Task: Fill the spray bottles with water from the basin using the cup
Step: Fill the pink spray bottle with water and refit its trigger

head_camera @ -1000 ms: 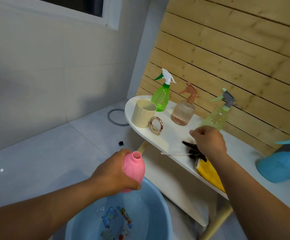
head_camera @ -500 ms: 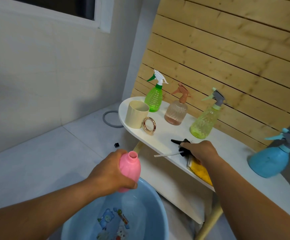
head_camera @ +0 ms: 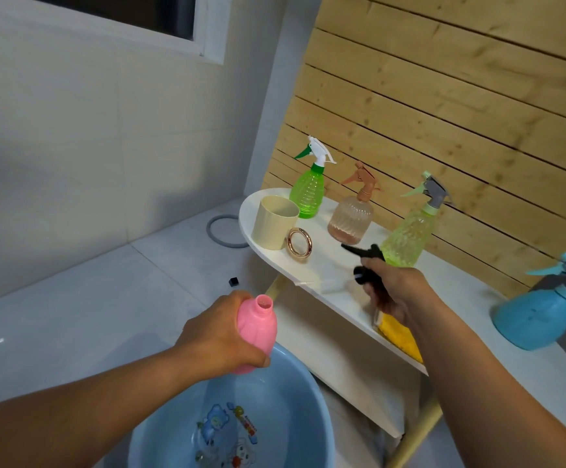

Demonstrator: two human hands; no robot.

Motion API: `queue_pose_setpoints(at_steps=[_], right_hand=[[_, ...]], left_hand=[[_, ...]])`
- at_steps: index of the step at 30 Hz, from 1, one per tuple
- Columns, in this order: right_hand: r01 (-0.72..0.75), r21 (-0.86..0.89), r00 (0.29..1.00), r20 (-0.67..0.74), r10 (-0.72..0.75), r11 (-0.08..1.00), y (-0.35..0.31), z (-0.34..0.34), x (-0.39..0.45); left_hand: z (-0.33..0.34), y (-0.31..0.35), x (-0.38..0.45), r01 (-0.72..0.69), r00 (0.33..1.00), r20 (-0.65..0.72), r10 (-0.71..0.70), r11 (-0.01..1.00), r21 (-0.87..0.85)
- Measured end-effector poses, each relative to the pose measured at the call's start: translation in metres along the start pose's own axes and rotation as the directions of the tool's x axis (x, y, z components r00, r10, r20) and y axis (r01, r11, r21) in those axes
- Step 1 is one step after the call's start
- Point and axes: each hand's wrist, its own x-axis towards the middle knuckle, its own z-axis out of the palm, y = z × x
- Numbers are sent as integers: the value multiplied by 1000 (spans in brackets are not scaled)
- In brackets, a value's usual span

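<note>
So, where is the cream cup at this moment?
In the head view the cream cup stands upright at the left end of the white table, between the green spray bottle and the gold ring.

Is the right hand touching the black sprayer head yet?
Touching. The head view shows the right hand with its fingers curled around the black sprayer head, lifted above the table.

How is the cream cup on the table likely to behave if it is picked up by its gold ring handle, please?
The cream cup looks like thin plastic and shows no water inside, so it is probably light and stiff. Its straight walls and broad base suggest that it stands steadily and is unlikely to tip. The glossy gold ring handle sits low on one side, so the cup may swing or tilt when lifted by it.
</note>
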Motion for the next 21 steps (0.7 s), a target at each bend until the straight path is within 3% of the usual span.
queue_pose_setpoints(at_steps=[3,6,8,15,21], right_hand=[[268,68,961,54,-272,961,-18,14,-38],[558,-43,830,47,-556,829,-31,27,-76],[670,-139,741,65,-669,729,-34,34,-93],[811,-315,563,191,-804,493,-19,52,-115],[820,-311,572,417,-707,480,3,58,-119]], left_hand=[[-1,2,-2,19,1000,-26,-18,999,46],[-1,4,-5,23,999,-39,-21,998,64],[-2,6,-7,12,999,-37,-9,997,80],[-2,8,-9,-29,999,-28,31,996,83],[1,10,-7,-65,997,-44,68,995,78]])
